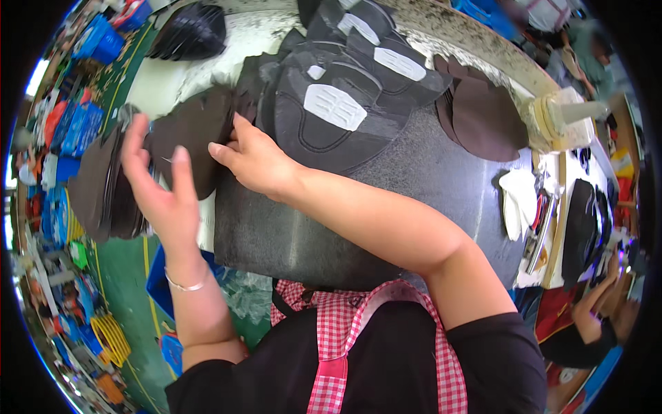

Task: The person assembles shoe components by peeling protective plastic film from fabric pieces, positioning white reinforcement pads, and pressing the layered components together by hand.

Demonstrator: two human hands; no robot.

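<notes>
My left hand (165, 200) is raised with thumb and fingers spread, in front of a dark brown flat cut piece (196, 131). It lies between that piece and a thick stack of similar brown pieces (96, 193) at the left. My right hand (258, 162) reaches across to the left, its thumb and fingers closed at the right edge of the brown piece. Part of this grip is hidden. Beyond my right hand lie several overlapping black shoe-upper pieces (324, 145) with stitched curves and white ribbed patches (336, 107).
A grey-black work surface (289, 234) bears the pieces. At its right are more brown pieces (486, 121), a container with a pale nozzle (552, 121), a white glove (517, 200) and tools. A blue bin (160, 286) stands below left. Other people sit at far right.
</notes>
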